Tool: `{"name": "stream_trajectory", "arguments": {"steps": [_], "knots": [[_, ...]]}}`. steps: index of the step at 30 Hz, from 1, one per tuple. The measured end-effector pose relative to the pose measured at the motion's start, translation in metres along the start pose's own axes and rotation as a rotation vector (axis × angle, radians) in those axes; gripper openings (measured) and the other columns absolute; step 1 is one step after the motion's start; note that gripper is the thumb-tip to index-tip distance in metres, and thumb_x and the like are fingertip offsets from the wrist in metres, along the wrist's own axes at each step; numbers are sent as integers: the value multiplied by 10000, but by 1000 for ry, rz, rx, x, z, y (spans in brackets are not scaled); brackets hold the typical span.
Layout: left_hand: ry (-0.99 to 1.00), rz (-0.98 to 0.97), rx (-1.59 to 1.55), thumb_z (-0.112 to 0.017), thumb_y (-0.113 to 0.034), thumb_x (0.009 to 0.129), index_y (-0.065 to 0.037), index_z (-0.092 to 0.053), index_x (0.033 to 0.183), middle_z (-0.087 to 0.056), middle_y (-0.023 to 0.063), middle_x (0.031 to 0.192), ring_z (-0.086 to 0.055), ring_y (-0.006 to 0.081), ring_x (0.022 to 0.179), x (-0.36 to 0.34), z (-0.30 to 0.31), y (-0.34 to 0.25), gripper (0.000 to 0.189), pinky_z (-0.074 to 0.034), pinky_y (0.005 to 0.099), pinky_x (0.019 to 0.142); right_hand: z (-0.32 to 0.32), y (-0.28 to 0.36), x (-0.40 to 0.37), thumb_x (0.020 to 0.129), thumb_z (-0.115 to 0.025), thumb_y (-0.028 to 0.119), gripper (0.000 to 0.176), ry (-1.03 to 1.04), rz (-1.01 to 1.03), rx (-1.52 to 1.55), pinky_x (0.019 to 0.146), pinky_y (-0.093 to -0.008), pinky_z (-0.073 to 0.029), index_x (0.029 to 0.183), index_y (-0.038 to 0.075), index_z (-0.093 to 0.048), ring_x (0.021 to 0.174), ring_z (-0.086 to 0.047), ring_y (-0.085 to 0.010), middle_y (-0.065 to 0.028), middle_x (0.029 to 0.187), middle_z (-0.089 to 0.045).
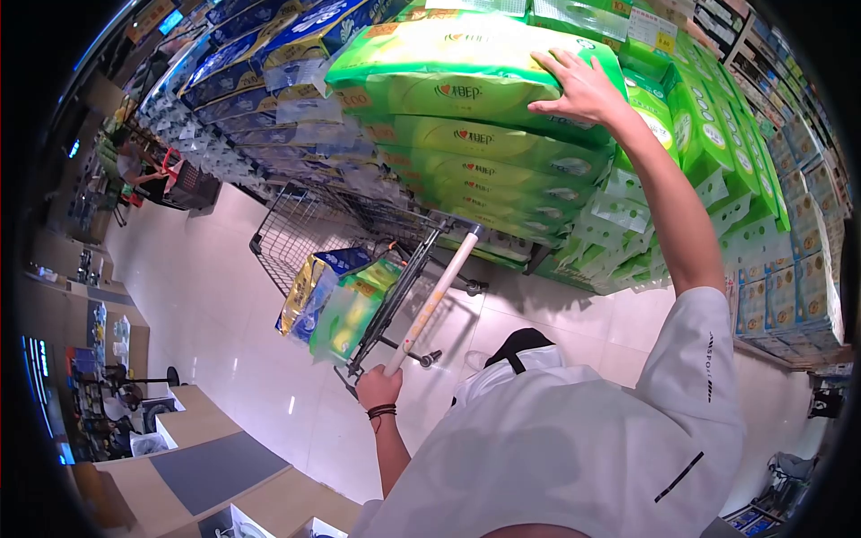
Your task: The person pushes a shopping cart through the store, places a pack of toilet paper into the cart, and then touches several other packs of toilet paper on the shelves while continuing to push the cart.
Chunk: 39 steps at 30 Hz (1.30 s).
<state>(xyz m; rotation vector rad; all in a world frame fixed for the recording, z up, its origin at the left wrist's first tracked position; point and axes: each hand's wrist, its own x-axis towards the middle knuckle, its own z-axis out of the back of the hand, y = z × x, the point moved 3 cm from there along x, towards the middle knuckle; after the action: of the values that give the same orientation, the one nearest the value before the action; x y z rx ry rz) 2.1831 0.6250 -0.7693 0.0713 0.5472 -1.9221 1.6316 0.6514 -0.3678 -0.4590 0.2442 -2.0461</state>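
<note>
My left hand (379, 389) is wrapped round the end of the pale handlebar (438, 300) of a shopping cart (278, 229). Inside the cart lie a blue and gold tissue pack (305, 291) and a green tissue pack (352, 314). My right hand (577, 87) rests with fingers spread on the top right part of a large green tissue pack (421, 63). That pack sits uppermost on a stack of similar packs (484, 170). Its underside and far side are hidden from me.
Blue tissue packs (269, 99) are piled left of the green stack. More green packs (708, 134) stand to the right, near a price sign (659, 34). A person with a dark basket (193, 186) is at far left. Counters (215, 466) line the lower left, beyond the tiled floor (233, 305).
</note>
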Motion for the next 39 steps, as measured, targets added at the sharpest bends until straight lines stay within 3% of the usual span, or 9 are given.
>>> {"name": "stream_trajectory", "arguments": {"steps": [30,33,37,39], "knots": [[-14,29,31,-753,-456,712,-111,-772,830,-714,173,746,-710,391,735,-3,5,-6,365,-586,488,703,-1,-2,2,731,-638,837,1133,12,9,-6,1198,-639,-243,1575,137,-355,1489,-340,-373,-173,1622,-345],[-4,27,9,-751,-464,716,-109,-772,833,-716,174,753,-710,392,734,-4,5,-5,375,-586,486,699,3,3,-5,817,-616,777,992,-82,39,-53,1192,-565,-302,1536,123,-421,1459,-395,-365,-192,1568,-431],[-19,19,16,-749,-462,719,-107,-771,823,-713,177,743,-710,390,728,-3,0,-1,371,-586,485,695,18,-15,-19,950,-666,449,540,-507,135,417,1084,-404,-449,1362,102,-623,1271,-595,-334,-178,1351,-644],[-29,7,11,-747,-461,720,-105,-769,816,-710,180,736,-709,390,725,-2,-3,1,369,-586,484,692,31,-33,-44,964,-671,353,430,-817,-50,689,1026,-390,-491,1304,88,-666,1184,-650,-321,-169,1286,-682]]}}
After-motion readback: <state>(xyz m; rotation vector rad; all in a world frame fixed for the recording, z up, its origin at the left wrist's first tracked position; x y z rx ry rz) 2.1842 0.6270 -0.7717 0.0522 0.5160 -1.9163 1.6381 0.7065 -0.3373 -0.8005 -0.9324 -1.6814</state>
